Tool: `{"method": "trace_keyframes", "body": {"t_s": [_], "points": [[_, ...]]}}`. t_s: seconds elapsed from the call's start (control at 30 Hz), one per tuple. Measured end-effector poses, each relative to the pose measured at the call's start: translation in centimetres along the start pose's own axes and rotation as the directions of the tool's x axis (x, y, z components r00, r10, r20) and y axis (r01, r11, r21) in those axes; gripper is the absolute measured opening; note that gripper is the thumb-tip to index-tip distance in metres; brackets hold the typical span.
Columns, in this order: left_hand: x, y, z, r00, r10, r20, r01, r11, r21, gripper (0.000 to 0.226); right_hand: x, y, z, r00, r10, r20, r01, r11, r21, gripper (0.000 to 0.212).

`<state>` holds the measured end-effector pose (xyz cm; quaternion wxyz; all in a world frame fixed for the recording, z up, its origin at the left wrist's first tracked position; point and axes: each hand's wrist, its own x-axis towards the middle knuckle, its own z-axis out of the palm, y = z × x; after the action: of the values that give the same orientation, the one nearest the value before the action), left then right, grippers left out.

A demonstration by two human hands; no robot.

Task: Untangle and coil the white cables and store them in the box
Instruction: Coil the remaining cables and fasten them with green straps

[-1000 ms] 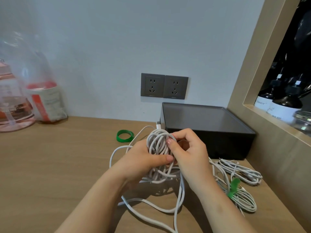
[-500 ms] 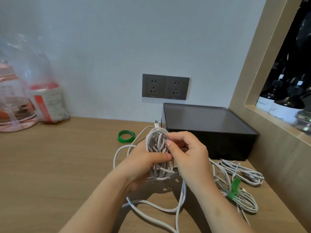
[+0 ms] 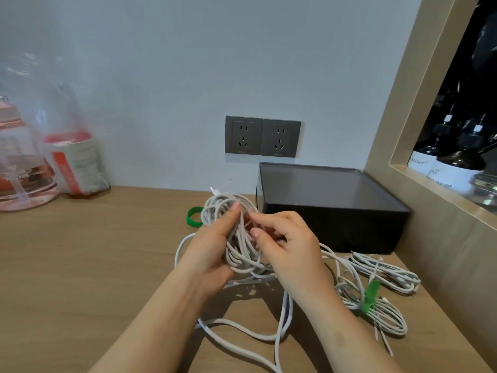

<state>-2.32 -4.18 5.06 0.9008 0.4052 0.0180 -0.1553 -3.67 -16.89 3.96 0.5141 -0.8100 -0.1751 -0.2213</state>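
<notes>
So your left hand (image 3: pixel 212 246) is wrapped round the white cable bundle (image 3: pixel 236 224), fingers curled behind it and the thumb pressed across the front, holding it up off the worktop (image 3: pixel 80 265) pretty much dead centre. Your right hand (image 3: pixel 290 246) is right against the bundle at its 3 o'clock side, fingers bent, fingertips pinching one of the strands. A white plug end pokes out at the bundle's 12 o'clock. From the bottom of the bundle, loose loops (image 3: pixel 279 332) trail down onto the worktop toward 6 o'clock. The dark box (image 3: pixel 330 208) sits at about 2 o'clock from your hands, back against the wall and close to the wooden side panel. Two more white coils lie on the worktop at roughly 4 o'clock: the tied coil (image 3: pixel 387 319) has a green tie (image 3: pixel 372 294) round it, and the far coil (image 3: pixel 387 270) lies just in front of the box. A green band (image 3: pixel 194 217) lies flat at 10 o'clock, just beside the bundle. Twin grey sockets (image 3: pixel 262 136) are on the wall at 12, and a pink bottle (image 3: pixel 21 170) plus a clear plastic bag (image 3: pixel 75 162) sit way off at 9 o'clock.
</notes>
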Motion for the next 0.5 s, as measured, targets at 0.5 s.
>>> {"method": "trace_keyframes", "body": {"t_s": [0.5], "points": [[0.7, 0.8, -0.7, 0.968, 0.217, -0.128, -0.208, 0.975, 0.076, 0.013, -0.4, -0.5, -0.4, 0.962, 0.014, 0.274, 0.005, 0.998, -0.068, 0.024]]}}
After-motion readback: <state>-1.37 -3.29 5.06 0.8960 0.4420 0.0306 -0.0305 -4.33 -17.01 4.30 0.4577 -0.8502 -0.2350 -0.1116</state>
